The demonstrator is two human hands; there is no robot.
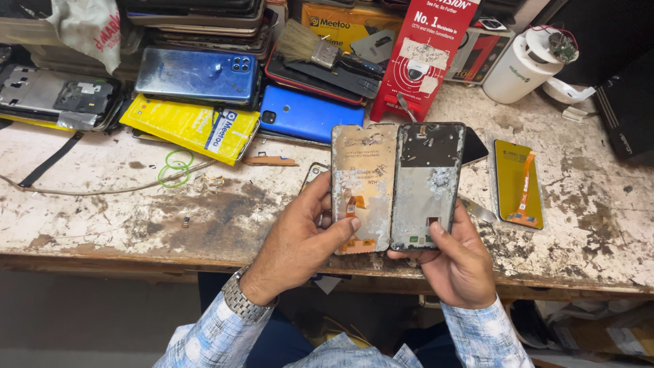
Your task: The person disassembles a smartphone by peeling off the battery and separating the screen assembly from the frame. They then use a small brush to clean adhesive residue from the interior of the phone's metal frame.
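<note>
Left hand (300, 235) gripping a gold-backed display panel (363, 187), right hand (458, 262) clamping a grey, scuffed phone frame (428, 185), both being held edge to edge over the workbench's (136, 211) near edge, yellow panel (518, 183) lying beyond.

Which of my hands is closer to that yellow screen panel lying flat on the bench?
Right. The right hand sits just left of the yellow screen panel; the left hand is farther left.
</note>
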